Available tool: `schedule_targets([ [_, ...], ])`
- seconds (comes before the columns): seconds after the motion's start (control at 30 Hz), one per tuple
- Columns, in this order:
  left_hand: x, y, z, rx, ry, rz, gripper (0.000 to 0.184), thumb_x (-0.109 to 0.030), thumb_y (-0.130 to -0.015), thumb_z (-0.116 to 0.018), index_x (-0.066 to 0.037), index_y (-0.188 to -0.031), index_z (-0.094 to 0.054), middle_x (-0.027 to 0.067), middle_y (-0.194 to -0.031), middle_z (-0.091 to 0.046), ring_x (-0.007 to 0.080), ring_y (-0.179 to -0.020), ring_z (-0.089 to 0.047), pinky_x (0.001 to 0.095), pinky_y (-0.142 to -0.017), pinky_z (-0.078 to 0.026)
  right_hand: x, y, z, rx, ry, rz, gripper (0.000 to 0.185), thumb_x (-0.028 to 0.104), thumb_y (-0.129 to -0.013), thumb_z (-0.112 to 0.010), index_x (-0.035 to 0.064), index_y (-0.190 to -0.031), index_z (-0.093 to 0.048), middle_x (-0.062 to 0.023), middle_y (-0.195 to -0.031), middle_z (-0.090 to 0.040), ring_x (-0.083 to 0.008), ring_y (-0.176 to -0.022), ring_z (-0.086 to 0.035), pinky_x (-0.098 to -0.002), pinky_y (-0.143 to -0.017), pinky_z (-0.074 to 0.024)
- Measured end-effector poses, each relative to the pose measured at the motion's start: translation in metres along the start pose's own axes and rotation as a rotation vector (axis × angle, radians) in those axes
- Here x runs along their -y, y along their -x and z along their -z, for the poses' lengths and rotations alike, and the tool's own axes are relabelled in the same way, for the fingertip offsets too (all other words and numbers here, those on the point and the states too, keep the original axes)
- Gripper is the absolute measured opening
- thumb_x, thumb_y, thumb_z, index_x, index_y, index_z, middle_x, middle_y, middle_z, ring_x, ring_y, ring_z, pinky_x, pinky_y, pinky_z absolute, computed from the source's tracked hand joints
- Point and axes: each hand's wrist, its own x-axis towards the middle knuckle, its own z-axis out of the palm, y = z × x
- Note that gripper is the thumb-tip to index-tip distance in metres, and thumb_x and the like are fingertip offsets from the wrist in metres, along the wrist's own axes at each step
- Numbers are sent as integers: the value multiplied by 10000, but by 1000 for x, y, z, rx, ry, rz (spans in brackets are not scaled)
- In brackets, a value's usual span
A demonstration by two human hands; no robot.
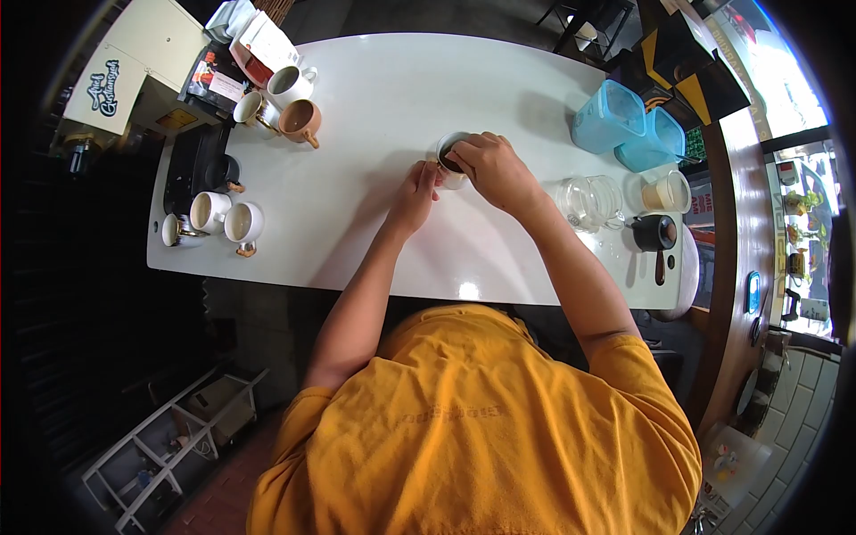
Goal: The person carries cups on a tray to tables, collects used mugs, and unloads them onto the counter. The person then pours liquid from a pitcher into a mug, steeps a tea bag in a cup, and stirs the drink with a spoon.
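Observation:
A pale cup (453, 181) with a dark inside stands near the middle of the white table, between my two hands. My left hand (414, 198) is closed at the cup's left side, its fingertips on the wall or handle. My right hand (496, 171) is over the cup's right side, fingers bent together at the rim and reaching toward the opening. Whatever those fingers pinch, if anything, is hidden by the hand. The right hand covers part of the cup's mouth.
On the left stand a brown mug (300, 119), a white mug (287, 86) and several others beside a black machine (193, 175). To the right are a glass carafe (584, 204), blue containers (609, 116), a cream-filled cup (666, 192) and a black handled pot (655, 233).

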Motion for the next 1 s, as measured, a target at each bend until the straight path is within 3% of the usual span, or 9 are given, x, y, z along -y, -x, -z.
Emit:
schedule_targets([
  [0.13, 1, -1, 0, -2, 7, -7, 425, -435, -1020, -358, -66, -984, -567, 15, -912, -551, 102, -801, -496, 265, -715, -448, -6, -1, -8, -80, -12, 13, 132, 105, -893, -557, 9, -809, -593, -149, -795, -618, -344, -754, -562, -425, -722, -462],
  [0.37, -1, 1, -1, -5, -7, 4, 427, -437, -1018, -357, -66, -988, -566, 13, -897, -550, 104, -789, -493, 264, -717, -448, -5, -2, -7, -17, -72, 64, 141, 121, -897, -560, 15, -808, -588, -145, -784, -617, -338, -756, -565, -421, -727, -461],
  [0.67, 4, -2, -1, -8, -9, -19, 432, -436, -1015, -367, -50, -1001, -560, 19, -906, -549, 105, -751, -476, 260, -713, -445, -9, -2, -13, -78, 29, -31, 129, 130, -902, -558, 30, -828, -594, -126, -769, -616, -327, -750, -567, -406, -738, -464],
  [0.73, 4, -2, -1, -4, -5, -9, 428, -432, -1016, -368, -50, -1001, -560, 20, -907, -550, 106, -751, -478, 260, -712, -445, -9, -2, -14, -73, 21, -4, 71, 100, -855, -563, 54, -815, -601, -96, -787, -615, -299, -754, -588, -393, -741, -479],
  [0.83, 5, -2, 0, 2, 2, -15, 424, -428, -1016, -370, -49, -1001, -560, 22, -908, -551, 107, -751, -482, 261, -710, -446, -10, -1, -12, -28, -83, -47, 133, 120, -907, -546, 13, -847, -597, -134, -792, -630, -337, -758, -572, -415, -745, -466],
  [1.0, 8, -3, 0, 1, 3, -37, 427, -434, -1016, -368, -52, -996, -557, 22, -900, -547, 107, -745, -481, 262, -705, -447, -11, 1, -8, -13, -24, -16, 129, 119, -899, -541, 26, -829, -599, -123, -801, -631, -324, -750, -581, -403, -737, -471],
])
